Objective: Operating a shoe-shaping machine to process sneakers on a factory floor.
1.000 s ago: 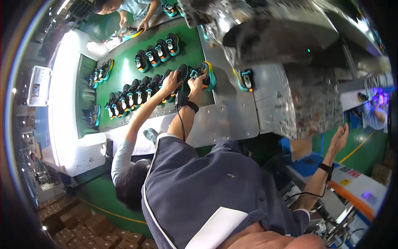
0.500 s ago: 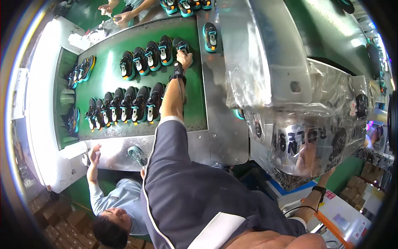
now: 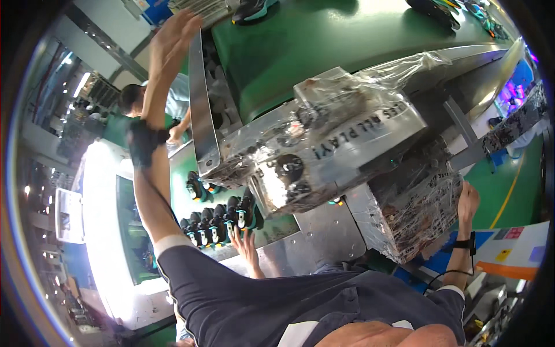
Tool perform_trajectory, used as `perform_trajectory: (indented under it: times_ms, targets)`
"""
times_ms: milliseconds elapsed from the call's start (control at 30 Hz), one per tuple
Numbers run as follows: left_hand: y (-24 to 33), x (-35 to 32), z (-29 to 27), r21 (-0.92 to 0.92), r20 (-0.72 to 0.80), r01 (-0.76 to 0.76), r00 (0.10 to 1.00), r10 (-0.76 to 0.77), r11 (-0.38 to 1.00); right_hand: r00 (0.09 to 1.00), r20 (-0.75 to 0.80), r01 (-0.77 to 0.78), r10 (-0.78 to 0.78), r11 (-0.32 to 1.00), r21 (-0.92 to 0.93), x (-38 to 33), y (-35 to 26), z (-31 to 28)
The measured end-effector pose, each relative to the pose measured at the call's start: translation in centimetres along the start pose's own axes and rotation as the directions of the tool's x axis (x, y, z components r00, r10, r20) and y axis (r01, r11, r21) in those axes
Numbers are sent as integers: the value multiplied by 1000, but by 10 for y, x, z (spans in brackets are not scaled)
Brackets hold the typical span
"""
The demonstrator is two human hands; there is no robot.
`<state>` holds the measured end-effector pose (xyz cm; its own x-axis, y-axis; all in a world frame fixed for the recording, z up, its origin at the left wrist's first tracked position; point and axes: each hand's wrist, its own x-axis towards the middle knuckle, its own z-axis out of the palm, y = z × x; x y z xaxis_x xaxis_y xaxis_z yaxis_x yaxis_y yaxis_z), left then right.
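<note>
High at the upper left, my left hand [image 3: 175,33] is raised with its fingers stretched out, slightly blurred, and nothing visible in it. A dark shoe [image 3: 253,10] with a teal sole lies on the green belt [image 3: 289,49] to its right. At the right, my right hand [image 3: 467,203] is curled beside a plastic-wrapped box [image 3: 419,214]; its fingertips are hidden, and what it holds, if anything, I cannot make out. Another person's hand [image 3: 247,250] reaches the near row of black shoes [image 3: 217,222].
A plastic-wrapped metal housing [image 3: 324,153] blocks the middle. An upright metal plate [image 3: 202,98] stands below my left hand. More shoes [image 3: 433,13] lie on the far belt. Another person [image 3: 176,98] works behind my left forearm.
My left hand has left the shoe at the end of the far row and swung up and left. The view has turned, and my right hand now shows beside the wrapped box.
</note>
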<state>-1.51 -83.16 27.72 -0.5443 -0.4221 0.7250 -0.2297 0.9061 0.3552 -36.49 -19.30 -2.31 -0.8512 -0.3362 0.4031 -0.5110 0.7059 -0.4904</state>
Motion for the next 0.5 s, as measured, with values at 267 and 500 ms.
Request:
perform_trajectory:
  times_ms: [267, 500]
  targets:
    - [-50, 124, 136, 169, 449, -121, 893, 33, 978, 977, -2, -211, 211, 975, 68, -13, -14, -4]
    - [-51, 106, 150, 506, 198, 181, 927, -318, 843, 955, 24, -298, 297, 951, 79, -7, -31, -11]
